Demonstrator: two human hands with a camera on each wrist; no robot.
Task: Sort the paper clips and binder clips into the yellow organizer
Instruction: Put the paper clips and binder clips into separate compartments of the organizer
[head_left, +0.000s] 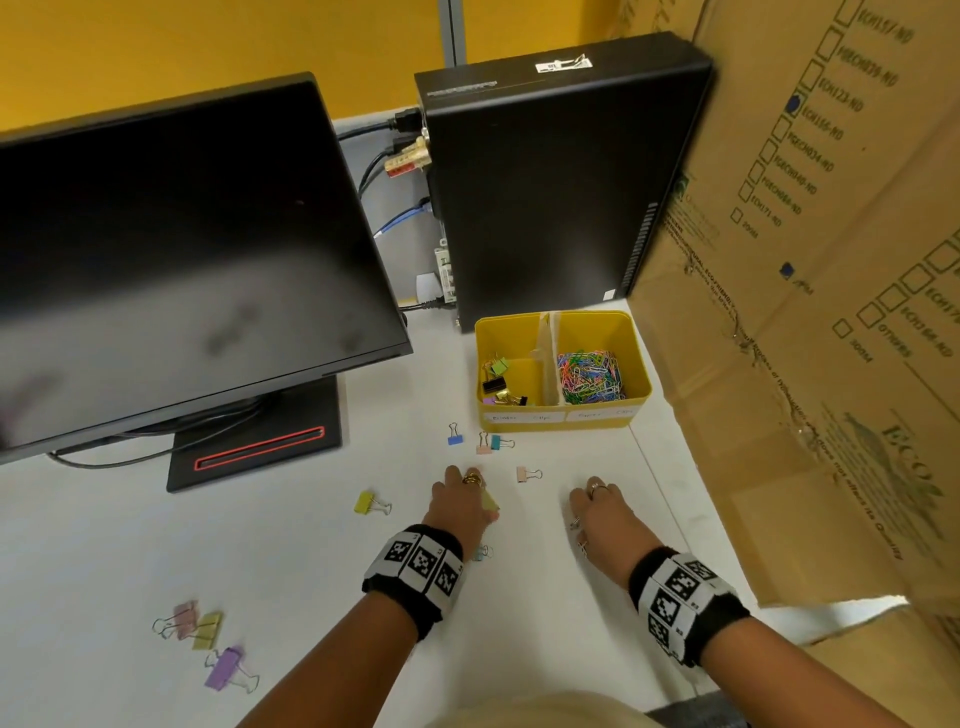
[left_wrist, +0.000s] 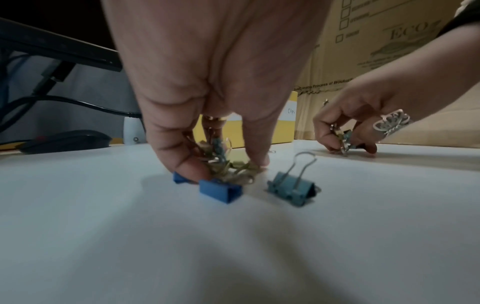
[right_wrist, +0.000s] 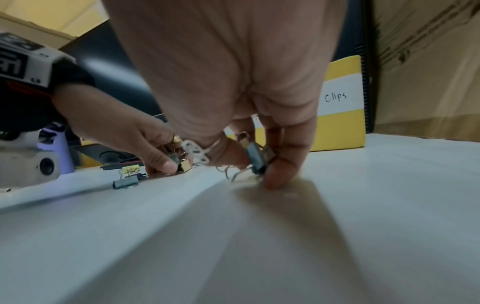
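Note:
The yellow organizer (head_left: 639, 387) stands against the black computer case, with binder clips (head_left: 500, 379) in its left compartment and coloured paper clips (head_left: 589, 376) in its right. My left hand (left_wrist: 226, 168) is down on the table with its fingers curled round a bunch of binder clips (left_wrist: 233, 170), and a blue clip (left_wrist: 221, 190) lies at the thumb. A teal clip (left_wrist: 291, 190) stands loose beside it. My right hand (right_wrist: 255, 170) pinches a grey-teal binder clip (right_wrist: 255, 160) against the table. Both hands (head_left: 470, 491) (head_left: 592, 499) are just in front of the organizer.
Loose binder clips lie on the white table: blue (head_left: 455, 435), pink (head_left: 484, 446) and teal (head_left: 500, 442) near the organizer, pink (head_left: 527, 474), yellow (head_left: 370, 503), and a purple one (head_left: 226, 667) among three at lower left. A monitor (head_left: 182, 270) stands left and a cardboard box (head_left: 810, 338) right.

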